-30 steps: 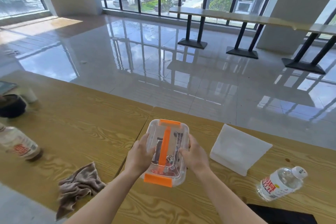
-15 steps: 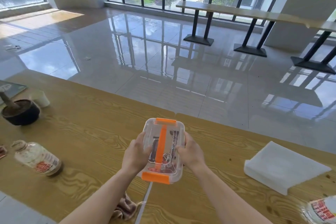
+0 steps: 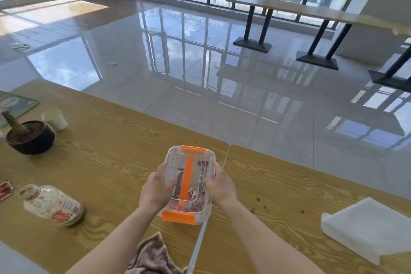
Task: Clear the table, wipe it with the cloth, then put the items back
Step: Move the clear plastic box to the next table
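Box [image 3: 187,177] farther left, between left hand [image 3: 155,190] and right hand [image 3: 219,187]

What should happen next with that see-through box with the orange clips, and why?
Probably set the clear plastic box with orange clips down on the wooden table, left of its seam. The left hand and right hand grip its sides, and the lying plastic bottle and dark round bowl already sit on that side.

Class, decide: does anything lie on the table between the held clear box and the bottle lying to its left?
Nothing visible does: only bare table between the box and the bottle; the cloth lies nearer the edge.
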Action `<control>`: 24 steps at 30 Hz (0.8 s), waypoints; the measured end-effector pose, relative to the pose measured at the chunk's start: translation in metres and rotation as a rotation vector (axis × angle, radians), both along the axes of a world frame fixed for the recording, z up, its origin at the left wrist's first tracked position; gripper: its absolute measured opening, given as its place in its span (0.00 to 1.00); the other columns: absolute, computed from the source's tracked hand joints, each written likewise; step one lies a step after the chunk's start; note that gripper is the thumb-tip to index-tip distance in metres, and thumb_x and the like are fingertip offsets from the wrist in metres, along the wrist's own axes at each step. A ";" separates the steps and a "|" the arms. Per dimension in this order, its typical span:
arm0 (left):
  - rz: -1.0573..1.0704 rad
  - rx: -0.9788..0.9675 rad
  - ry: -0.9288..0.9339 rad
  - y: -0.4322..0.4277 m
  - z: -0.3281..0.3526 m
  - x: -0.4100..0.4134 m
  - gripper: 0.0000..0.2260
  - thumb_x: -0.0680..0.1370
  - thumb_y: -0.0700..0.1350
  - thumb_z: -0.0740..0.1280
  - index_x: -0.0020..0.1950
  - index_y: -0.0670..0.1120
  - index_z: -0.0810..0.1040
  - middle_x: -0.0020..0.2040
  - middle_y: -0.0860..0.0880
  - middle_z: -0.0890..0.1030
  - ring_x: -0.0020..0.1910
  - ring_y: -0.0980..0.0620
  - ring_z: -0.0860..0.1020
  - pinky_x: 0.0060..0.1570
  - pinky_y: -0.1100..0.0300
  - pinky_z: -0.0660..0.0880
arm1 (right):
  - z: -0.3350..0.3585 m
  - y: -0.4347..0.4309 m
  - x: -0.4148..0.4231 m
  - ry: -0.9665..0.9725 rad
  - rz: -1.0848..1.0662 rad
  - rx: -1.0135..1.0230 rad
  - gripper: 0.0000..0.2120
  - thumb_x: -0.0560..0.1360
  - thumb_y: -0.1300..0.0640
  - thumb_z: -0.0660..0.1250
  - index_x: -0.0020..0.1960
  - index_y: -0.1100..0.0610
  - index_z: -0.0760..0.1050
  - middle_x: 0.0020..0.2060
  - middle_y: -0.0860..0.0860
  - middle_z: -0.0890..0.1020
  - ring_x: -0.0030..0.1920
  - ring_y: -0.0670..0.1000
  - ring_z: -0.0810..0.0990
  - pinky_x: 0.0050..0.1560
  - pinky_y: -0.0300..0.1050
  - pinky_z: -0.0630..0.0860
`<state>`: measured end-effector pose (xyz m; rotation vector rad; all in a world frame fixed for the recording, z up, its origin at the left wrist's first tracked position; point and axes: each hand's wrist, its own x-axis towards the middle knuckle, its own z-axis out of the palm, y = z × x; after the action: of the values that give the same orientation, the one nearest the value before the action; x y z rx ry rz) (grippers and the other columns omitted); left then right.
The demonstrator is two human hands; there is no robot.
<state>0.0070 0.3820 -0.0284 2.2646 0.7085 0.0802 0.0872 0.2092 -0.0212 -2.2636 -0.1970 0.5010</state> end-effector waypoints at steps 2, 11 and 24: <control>0.015 0.000 0.002 0.007 -0.003 0.003 0.24 0.80 0.47 0.64 0.75 0.52 0.64 0.58 0.45 0.79 0.48 0.51 0.73 0.45 0.54 0.72 | -0.005 0.009 0.002 0.014 -0.015 0.017 0.26 0.77 0.61 0.65 0.72 0.45 0.65 0.42 0.45 0.83 0.40 0.47 0.83 0.45 0.52 0.82; 0.090 -0.012 -0.003 0.043 -0.010 0.010 0.26 0.79 0.50 0.64 0.76 0.52 0.63 0.60 0.44 0.78 0.56 0.47 0.77 0.47 0.53 0.72 | -0.001 0.050 0.020 0.079 0.005 0.042 0.31 0.79 0.60 0.64 0.78 0.44 0.57 0.43 0.43 0.79 0.47 0.50 0.84 0.47 0.51 0.81; 0.218 -0.026 0.001 0.101 -0.008 0.004 0.25 0.77 0.51 0.64 0.74 0.54 0.64 0.59 0.48 0.80 0.55 0.48 0.78 0.47 0.51 0.73 | -0.005 0.122 0.028 0.102 0.084 0.026 0.33 0.78 0.61 0.63 0.78 0.42 0.57 0.45 0.45 0.83 0.44 0.49 0.84 0.46 0.56 0.83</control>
<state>0.0111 0.4831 -0.0366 2.1559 0.9488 0.1735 0.1150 0.3308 -0.0264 -2.2045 -0.2461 0.6532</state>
